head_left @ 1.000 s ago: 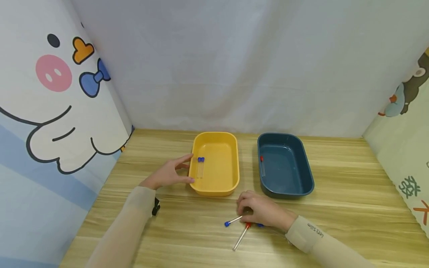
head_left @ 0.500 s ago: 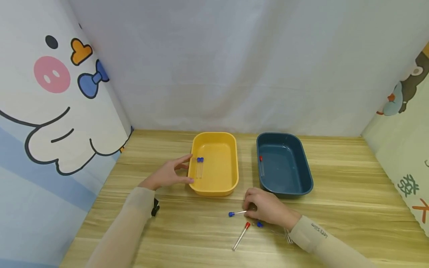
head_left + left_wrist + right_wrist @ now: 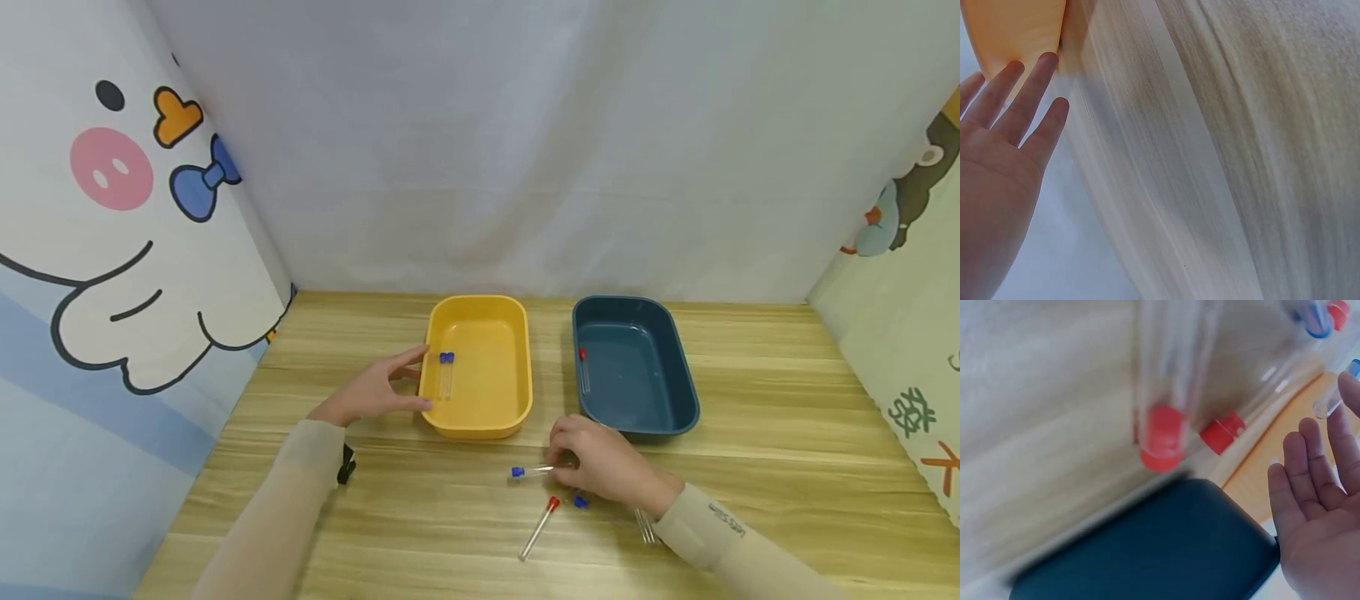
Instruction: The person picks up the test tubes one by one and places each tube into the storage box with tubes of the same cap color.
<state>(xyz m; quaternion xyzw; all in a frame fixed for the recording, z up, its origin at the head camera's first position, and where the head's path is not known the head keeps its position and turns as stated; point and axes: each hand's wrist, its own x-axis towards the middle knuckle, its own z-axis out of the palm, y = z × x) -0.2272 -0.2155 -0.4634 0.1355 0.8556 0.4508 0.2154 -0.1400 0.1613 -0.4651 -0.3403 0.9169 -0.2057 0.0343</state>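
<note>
My right hand (image 3: 603, 462) pinches a clear test tube with a blue cap (image 3: 517, 472) near its bare end, and the cap points left. The right wrist view also shows this test tube (image 3: 1330, 401) at the fingertips. My left hand (image 3: 378, 387) touches the left side of the yellow tray (image 3: 491, 342). Its fingers lie straight against the tray wall (image 3: 1019, 31) in the left wrist view. Two blue-capped test tubes (image 3: 446, 377) lie inside this tray. A red-capped test tube (image 3: 584, 371) is in the dark blue tray (image 3: 641, 375).
In front of the right hand lie a red-capped test tube (image 3: 537, 530) and a blue cap (image 3: 581, 502). Clear tube ends (image 3: 643, 527) show beside the right wrist. Two red caps show close up in the right wrist view, one nearer (image 3: 1162, 440). A white curtain (image 3: 487, 150) hangs behind the table.
The right hand has drawn the blue-capped test tube up and to the right, away from the other tubes, turning it nearly level across the view. The left hand stays on the yellow tray.
</note>
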